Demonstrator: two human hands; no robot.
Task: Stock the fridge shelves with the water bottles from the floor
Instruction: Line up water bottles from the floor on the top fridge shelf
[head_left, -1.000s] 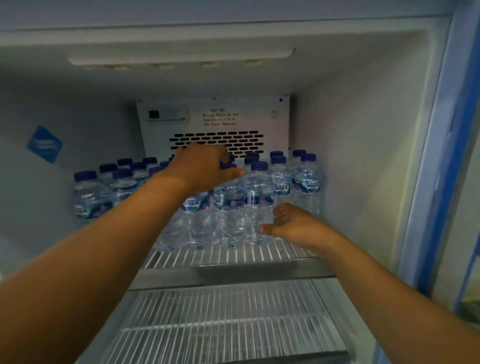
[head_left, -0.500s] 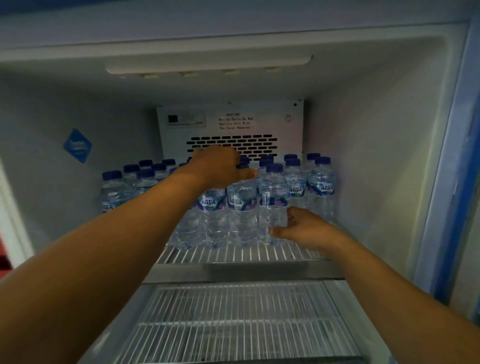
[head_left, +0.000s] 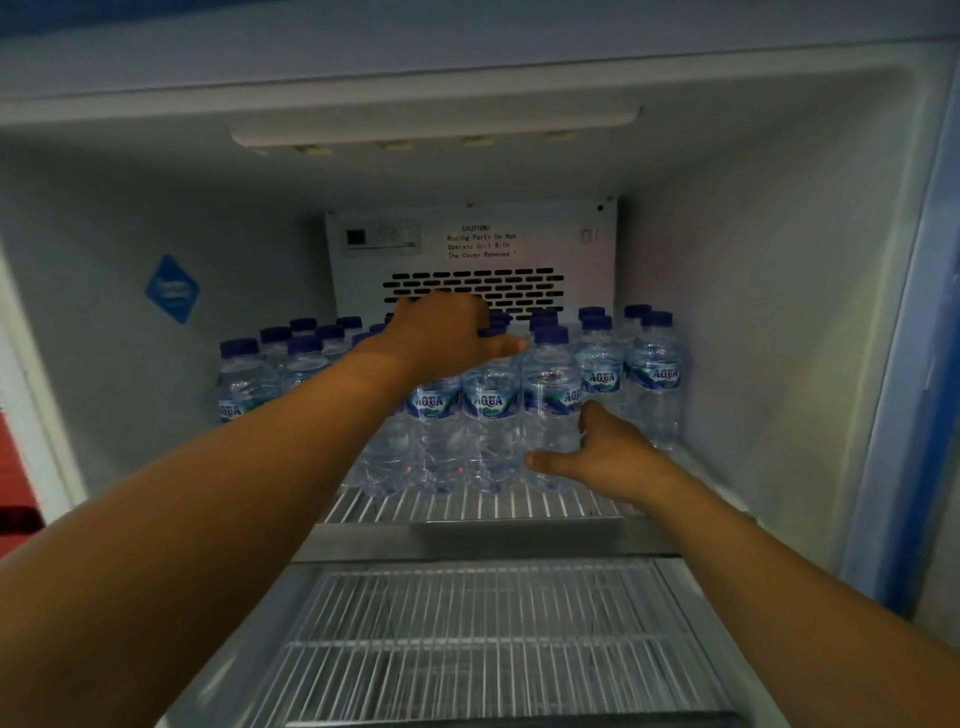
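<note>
Several small clear water bottles (head_left: 652, 374) with blue caps and blue labels stand in rows on the fridge's top wire shelf (head_left: 467, 506). My left hand (head_left: 441, 332) lies palm down over the caps of the middle bottles, thumb stretched to the right, its fingers hidden behind the hand. My right hand (head_left: 608, 457) is low at the front row, its fingers touching the side of a front bottle (head_left: 550, 400) and the thumb pointing left. Neither hand has a bottle lifted.
A vented back panel (head_left: 472, 288) with a caution text rises behind the bottles. Below lies a bare lower wire shelf (head_left: 467, 649). A blue sticker (head_left: 172, 288) marks the left wall. The blue door frame (head_left: 909, 364) runs down the right side.
My head has turned a little, so the fridge interior sits further right in view. Both hands stay at the same bottles, the right one slightly closer against the front bottle.
</note>
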